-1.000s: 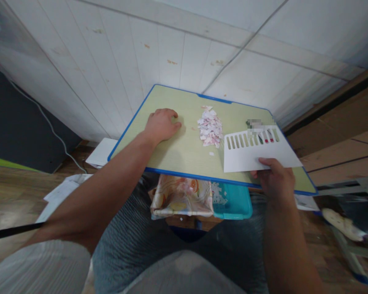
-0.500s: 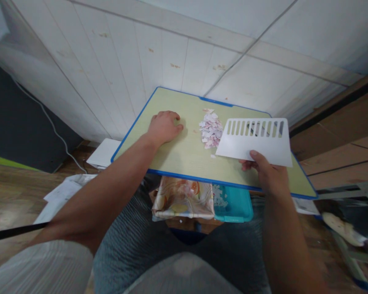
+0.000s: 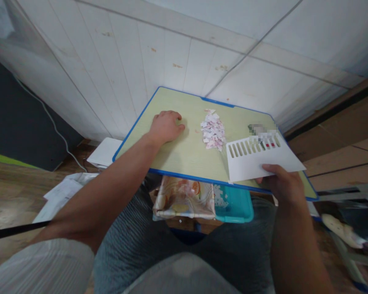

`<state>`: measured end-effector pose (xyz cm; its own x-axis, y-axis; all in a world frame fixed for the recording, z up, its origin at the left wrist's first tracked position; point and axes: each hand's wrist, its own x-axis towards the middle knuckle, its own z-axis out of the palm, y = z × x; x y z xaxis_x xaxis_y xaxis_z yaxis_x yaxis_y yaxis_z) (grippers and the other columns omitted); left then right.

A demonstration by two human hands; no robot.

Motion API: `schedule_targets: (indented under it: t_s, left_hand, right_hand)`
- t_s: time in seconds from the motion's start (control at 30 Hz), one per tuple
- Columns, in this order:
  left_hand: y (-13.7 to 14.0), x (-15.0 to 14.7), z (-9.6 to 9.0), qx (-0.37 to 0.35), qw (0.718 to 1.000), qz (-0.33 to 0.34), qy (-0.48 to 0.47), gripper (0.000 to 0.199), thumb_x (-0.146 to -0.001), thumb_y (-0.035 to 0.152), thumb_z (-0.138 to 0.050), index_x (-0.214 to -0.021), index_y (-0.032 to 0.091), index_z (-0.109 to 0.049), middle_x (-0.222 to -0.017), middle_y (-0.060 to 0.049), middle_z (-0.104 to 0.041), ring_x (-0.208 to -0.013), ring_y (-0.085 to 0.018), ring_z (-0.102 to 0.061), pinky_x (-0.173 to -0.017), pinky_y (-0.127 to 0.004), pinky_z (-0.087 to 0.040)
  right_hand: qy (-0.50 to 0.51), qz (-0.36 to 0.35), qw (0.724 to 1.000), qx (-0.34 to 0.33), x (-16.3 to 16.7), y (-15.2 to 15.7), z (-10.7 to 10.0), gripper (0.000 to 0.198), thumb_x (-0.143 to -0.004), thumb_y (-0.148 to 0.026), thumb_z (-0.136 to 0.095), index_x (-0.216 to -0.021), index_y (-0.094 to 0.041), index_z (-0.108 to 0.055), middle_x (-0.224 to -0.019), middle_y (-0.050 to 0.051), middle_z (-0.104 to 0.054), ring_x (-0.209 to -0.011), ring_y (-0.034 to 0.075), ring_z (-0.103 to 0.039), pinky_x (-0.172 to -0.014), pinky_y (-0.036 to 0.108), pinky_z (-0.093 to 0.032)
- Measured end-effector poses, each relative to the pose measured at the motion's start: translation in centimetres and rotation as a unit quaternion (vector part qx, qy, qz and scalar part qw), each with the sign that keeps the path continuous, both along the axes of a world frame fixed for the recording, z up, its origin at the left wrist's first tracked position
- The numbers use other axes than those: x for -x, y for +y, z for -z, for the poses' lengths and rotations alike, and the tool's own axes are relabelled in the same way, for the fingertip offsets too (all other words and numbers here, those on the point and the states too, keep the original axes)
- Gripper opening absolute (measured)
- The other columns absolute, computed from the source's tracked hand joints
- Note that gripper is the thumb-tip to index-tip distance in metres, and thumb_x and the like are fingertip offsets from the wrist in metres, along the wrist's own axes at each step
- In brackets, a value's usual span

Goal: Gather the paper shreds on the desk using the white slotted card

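My right hand grips a flat white slotted sheet by its near right part, thumb on top. It is tilted over the right side of the yellowish tabletop, with its row of slots facing away from me. To its left lies a pile of small torn paper scraps, white and pinkish. My left hand rests on the tabletop left of the pile, holding nothing. Its fingers are loosely curved and the thumb stands apart. A blurred-out item sits behind the slotted sheet, partly covered by it.
Below the table's blue front edge are a turquoise tray with white scraps and a box lined with fruit-patterned material. A white panelled wall stands behind the table. Brown boards are close on the right.
My right hand has brought the slotted sheet toward me and slightly right, away from the scrap pile. The blurred item behind it now shows more. My left hand stays in place.
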<state>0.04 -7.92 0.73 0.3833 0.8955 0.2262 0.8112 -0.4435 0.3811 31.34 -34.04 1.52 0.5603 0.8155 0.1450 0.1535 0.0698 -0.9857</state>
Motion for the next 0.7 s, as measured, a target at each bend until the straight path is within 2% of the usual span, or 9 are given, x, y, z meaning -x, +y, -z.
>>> schedule_targets:
  t_s: [0.1, 0.2, 0.33, 0.47, 0.57, 0.7]
  left_hand:
    - [0.0, 0.0, 0.0, -0.001, 1.0, 0.0, 0.003, 0.05, -0.103, 0.043, -0.067, -0.145, 0.024, -0.086, -0.165, -0.014, -0.081, -0.16, -0.041, -0.068, -0.139, -0.057, -0.05]
    - [0.1, 0.1, 0.3, -0.005, 1.0, 0.001, 0.003, 0.052, -0.102, 0.043, -0.065, -0.146, 0.024, -0.086, -0.165, -0.013, -0.081, -0.159, -0.041, -0.068, -0.139, -0.057, -0.05]
    - [0.1, 0.3, 0.4, -0.011, 1.0, 0.003, 0.006, 0.052, -0.102, 0.045, -0.064, -0.145, 0.025, -0.086, -0.165, -0.012, -0.081, -0.158, -0.039, -0.069, -0.14, -0.055, -0.05]
    - [-0.7, 0.7, -0.2, -0.009, 0.999, 0.017, 0.03, 0.052, -0.104, 0.044, -0.063, -0.145, 0.022, -0.086, -0.163, -0.014, -0.082, -0.157, -0.04, -0.071, -0.14, -0.055, -0.051]
    - [-2.6, 1.4, -0.4, -0.015, 0.998, 0.04, 0.053, 0.053, -0.105, 0.045, -0.064, -0.147, 0.02, -0.085, -0.164, -0.016, -0.081, -0.159, -0.04, -0.071, -0.14, -0.056, -0.051]
    - [-6.7, 3.1, 0.8, -0.043, 0.995, 0.075, 0.048, 0.056, -0.108, 0.045, -0.066, -0.155, 0.017, -0.08, -0.173, -0.019, -0.075, -0.165, -0.041, -0.067, -0.142, -0.059, -0.05]
  right_hand:
    - [0.057, 0.018, 0.997, -0.047, 0.0, 0.3, 0.4, 0.035, -0.062, -0.032, -0.092, -0.091, -0.026, -0.073, -0.066, -0.003, -0.073, -0.043, 0.018, -0.057, -0.039, 0.03, -0.048]
    - [0.072, 0.014, 0.995, -0.062, 0.2, 0.6, 0.6, 0.043, -0.063, -0.029, -0.093, -0.101, -0.026, -0.075, -0.076, -0.002, -0.077, -0.045, 0.018, -0.058, -0.038, 0.031, -0.047]
    - [0.074, -0.004, 0.997, -0.036, 0.4, 0.5, 0.5, 0.038, -0.065, -0.029, -0.095, -0.096, -0.027, -0.074, -0.072, -0.002, -0.075, -0.045, 0.019, -0.057, -0.039, 0.034, -0.048]
    - [0.083, -0.004, 0.995, -0.047, 0.4, 0.6, 0.6, 0.039, -0.061, -0.032, -0.093, -0.096, -0.026, -0.075, -0.066, -0.002, -0.072, -0.041, 0.018, -0.053, -0.036, 0.033, -0.044]
    - [0.062, 0.018, 0.996, -0.058, 0.0, 0.8, 1.4, 0.03, -0.07, -0.038, -0.096, -0.087, -0.026, -0.074, -0.07, 0.0, -0.076, -0.049, 0.019, -0.06, -0.044, 0.034, -0.053]
    - [0.013, 0.029, 0.998, -0.046, -0.4, 1.2, 2.3, 0.037, -0.078, -0.051, -0.102, -0.084, -0.027, -0.075, -0.071, 0.002, -0.078, -0.059, 0.023, -0.069, -0.054, 0.037, -0.064]
